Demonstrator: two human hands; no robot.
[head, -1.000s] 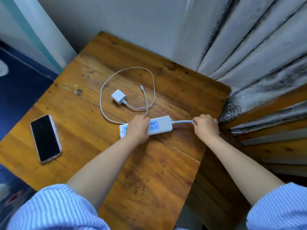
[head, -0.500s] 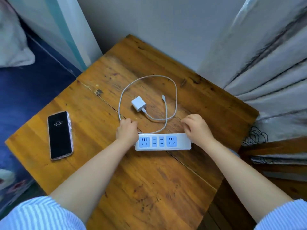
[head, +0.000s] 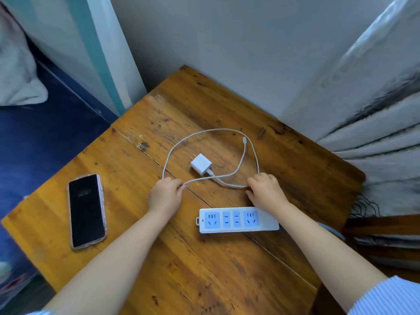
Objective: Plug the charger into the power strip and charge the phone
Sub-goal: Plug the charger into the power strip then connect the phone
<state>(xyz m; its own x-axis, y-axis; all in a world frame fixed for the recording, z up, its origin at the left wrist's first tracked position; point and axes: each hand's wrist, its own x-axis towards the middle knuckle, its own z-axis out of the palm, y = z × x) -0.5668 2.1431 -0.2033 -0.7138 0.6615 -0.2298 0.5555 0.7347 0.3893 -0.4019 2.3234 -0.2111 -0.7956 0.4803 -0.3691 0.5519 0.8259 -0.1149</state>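
A white power strip (head: 237,220) with blue sockets lies flat on the wooden table (head: 204,269), nothing plugged into it. Beyond it rests a white charger block (head: 201,164), prongs pointing left, with its white cable (head: 204,132) looped around it and the free plug end (head: 244,140) lying at the far right of the loop. My left hand (head: 164,195) pinches the cable at the loop's near left. At the loop's near right, my right hand (head: 266,192) rests on the cable with curled fingers. A black phone (head: 87,210) lies face up at the table's left.
A grey wall meets the table's far edge. Grey curtains (head: 375,137) hang at the right above a wooden frame (head: 384,226). To the left, off the table edge, lie blue bedding (head: 45,137) and a white pillow (head: 16,71).
Both hands have let go of the power strip and moved away from me onto the charger cable. The strip now lies alone near my wrists. The phone screen has gone dark.
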